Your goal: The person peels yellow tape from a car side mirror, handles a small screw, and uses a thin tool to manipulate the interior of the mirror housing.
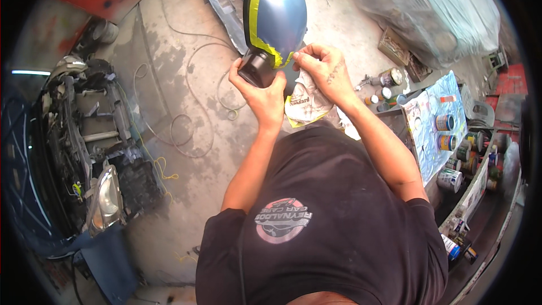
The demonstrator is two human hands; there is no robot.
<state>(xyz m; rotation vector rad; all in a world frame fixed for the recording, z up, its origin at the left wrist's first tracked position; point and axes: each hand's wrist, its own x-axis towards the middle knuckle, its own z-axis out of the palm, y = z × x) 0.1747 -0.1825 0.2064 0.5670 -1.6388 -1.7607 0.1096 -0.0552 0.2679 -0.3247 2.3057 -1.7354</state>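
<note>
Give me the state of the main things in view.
Side mirror: held by its black base in the left hand.
Yellow tape: along the mirror's edge, lower end ragged, pinched by the right hand.
Printed paper: crumpled.
Plastic sheeting: draped, wrinkled.
Foil sheet: spread out, creased.
Car front end: stripped, inner parts exposed.

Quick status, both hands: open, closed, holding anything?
Left hand: closed around the black mirror base, holding it.
Right hand: closed, pinching the yellow tape.

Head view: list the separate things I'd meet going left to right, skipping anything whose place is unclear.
Car headlight → yellow cord loop → car side mirror → right hand → silver foil sheet.
</note>
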